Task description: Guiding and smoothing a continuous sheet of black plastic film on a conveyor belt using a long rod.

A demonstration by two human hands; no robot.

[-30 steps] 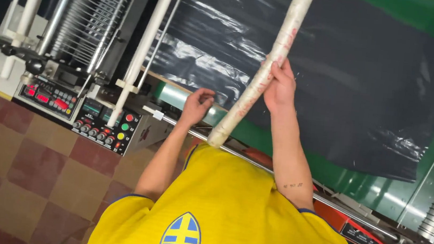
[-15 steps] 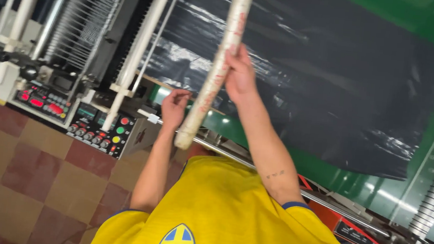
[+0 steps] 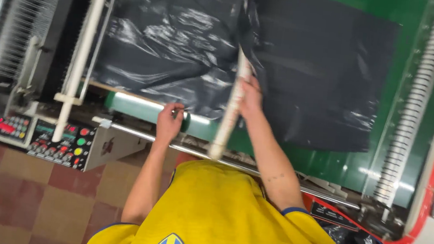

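Single head view, tilted, looking down close over yellow shirt point(image 3: 217, 219) at green machine bed point(image 3: 416, 67).

A long pale cardboard tube point(image 3: 230, 112) stands almost upright, a little tilted, gripped near its middle. Its upper end goes under a fold of black plastic sheet point(image 3: 245, 60), shiny and wrinkled, spread over the green machine bed.
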